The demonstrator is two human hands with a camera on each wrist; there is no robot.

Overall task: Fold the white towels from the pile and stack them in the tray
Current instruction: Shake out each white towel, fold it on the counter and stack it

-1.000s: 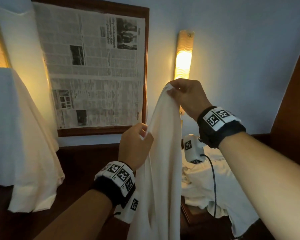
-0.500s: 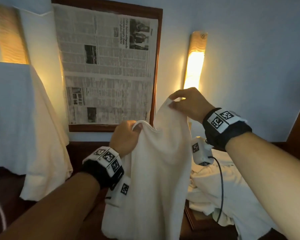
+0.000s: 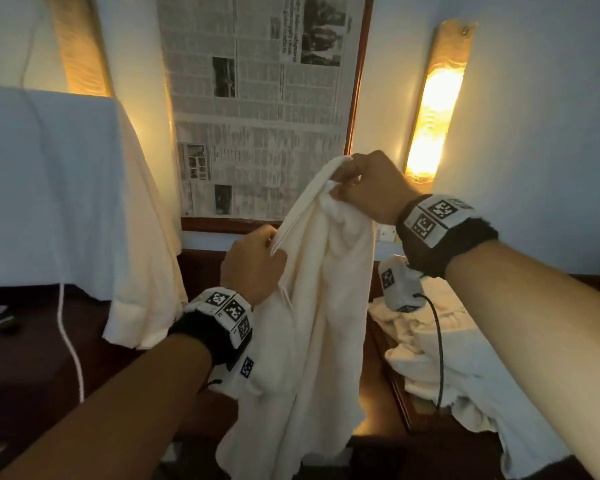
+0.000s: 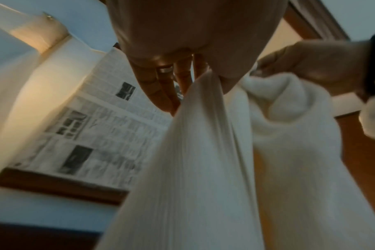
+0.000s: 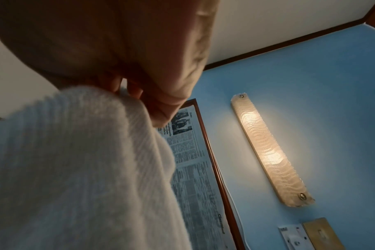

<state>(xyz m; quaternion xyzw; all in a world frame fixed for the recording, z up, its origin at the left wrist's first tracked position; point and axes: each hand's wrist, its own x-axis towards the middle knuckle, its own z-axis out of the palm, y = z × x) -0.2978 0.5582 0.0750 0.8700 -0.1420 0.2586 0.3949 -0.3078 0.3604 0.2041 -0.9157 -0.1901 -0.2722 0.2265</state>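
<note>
A white towel (image 3: 312, 306) hangs in the air in front of me, bunched in long folds. My right hand (image 3: 364, 183) pinches its top corner, higher up. My left hand (image 3: 257, 261) grips the towel's hemmed edge lower and to the left. In the left wrist view the towel (image 4: 203, 169) drops from my left hand (image 4: 206, 67), and the right hand (image 4: 306, 67) holds the bunched corner beside it. The right wrist view shows the towel (image 5: 75, 169) under my right hand (image 5: 139, 94). A pile of white towels (image 3: 437, 348) lies on the dark tray (image 3: 400, 400) at the right.
A framed newspaper (image 3: 257, 105) hangs on the wall ahead, with lit wall lamps (image 3: 433, 109) on either side. White cloth (image 3: 84, 202) drapes over furniture at the left. A white cord (image 3: 68, 344) hangs there, and a small dark object (image 3: 2, 318) lies on the dark surface.
Both hands have come down and closer together, so the towel's top edge now slopes between them and bunches. The head view has swung left and down.
</note>
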